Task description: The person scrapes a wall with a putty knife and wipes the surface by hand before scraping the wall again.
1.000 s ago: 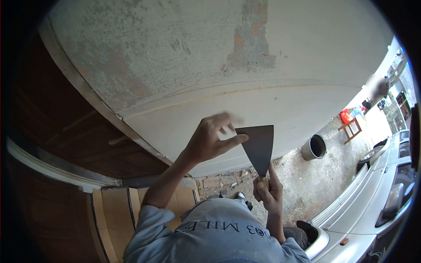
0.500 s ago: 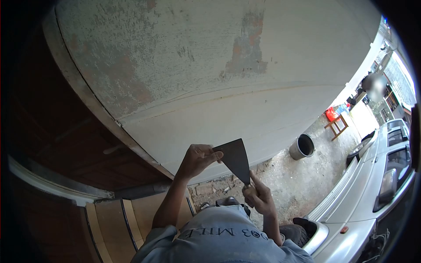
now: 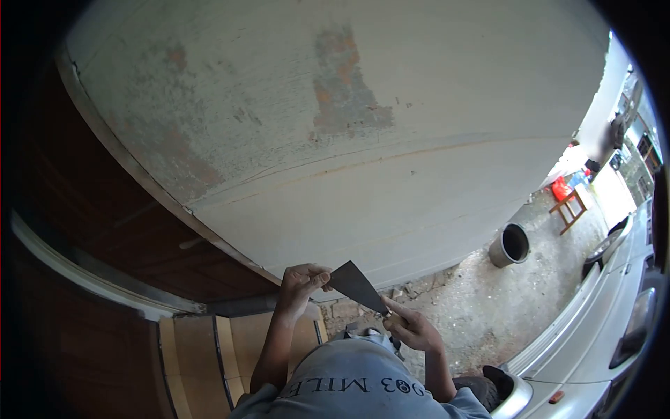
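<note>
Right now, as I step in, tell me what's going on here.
A person holds a wide-bladed scraper in front of their body. Their right hand has the handle end, and the fingers of their left hand are at one corner of the blade's broad edge. Ahead is a pale wall with rough, discoloured patches. A bucket stands on the ground near its foot, and a car is on the right.

My view: off-white wall (image 3: pixel 447 160) blotched grey and rusty orange, silver car (image 3: pixel 579 349), red bag (image 3: pixel 561 188), grey-blue shirt (image 3: pixel 349 373) with black lettering
</note>
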Available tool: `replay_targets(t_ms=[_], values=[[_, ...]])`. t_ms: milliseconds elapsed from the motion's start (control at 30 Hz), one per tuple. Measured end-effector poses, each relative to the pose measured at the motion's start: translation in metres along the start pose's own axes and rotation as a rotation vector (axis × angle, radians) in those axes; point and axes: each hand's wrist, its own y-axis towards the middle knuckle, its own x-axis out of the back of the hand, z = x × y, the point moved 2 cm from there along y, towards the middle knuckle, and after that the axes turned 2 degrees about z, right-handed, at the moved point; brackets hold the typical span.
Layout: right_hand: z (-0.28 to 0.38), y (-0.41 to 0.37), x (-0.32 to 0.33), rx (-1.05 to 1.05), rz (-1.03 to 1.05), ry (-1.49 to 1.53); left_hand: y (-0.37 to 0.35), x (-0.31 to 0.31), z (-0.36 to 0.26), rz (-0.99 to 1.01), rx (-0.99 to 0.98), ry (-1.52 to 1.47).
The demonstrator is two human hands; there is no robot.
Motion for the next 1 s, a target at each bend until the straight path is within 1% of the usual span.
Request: replay_targets(t_ms=[133,233,333,400,533,567,600,667,700,833,933,1000], values=[[-0.011,-0.002,0.009,-0.071,0.076,-0.007,-0.013,-0.002,0.015,-0.052,0.042,-0.015],[-0.021,0.004,0.014,-0.015,0.100,0.068,-0.022,-0.007,0.020,-0.151,0.070,-0.035],[-0.036,0.011,0.019,-0.053,0.188,0.101,-0.031,-0.007,0.027,-0.220,0.058,-0.024],[-0.038,0.018,0.021,-0.023,0.244,0.087,-0.042,-0.006,0.027,-0.256,0.063,-0.079],[-0.027,0.037,0.024,0.125,0.361,-0.016,-0.065,0.010,0.031,-0.304,0.039,-0.195],[-0.028,0.043,0.022,0.229,0.342,-0.045,-0.070,0.013,0.031,-0.282,0.005,-0.219],[-0.033,0.050,0.016,0.330,0.319,-0.070,-0.074,0.014,0.030,-0.313,-0.032,-0.267],[-0.032,0.055,0.008,0.362,0.333,-0.065,-0.079,0.014,0.027,-0.370,-0.094,-0.365],[-0.026,0.058,0.006,0.296,0.370,-0.039,-0.079,0.012,0.024,-0.384,-0.155,-0.350],[-0.021,0.063,-0.007,0.038,0.458,0.040,-0.074,0.022,0.028,-0.478,-0.209,-0.442],[-0.009,0.067,-0.009,0.036,0.414,0.103,-0.063,0.015,0.013,-0.542,-0.159,-0.437],[-0.015,0.073,-0.008,0.095,0.374,0.093,-0.055,0.017,0.007,-0.528,-0.141,-0.395]])
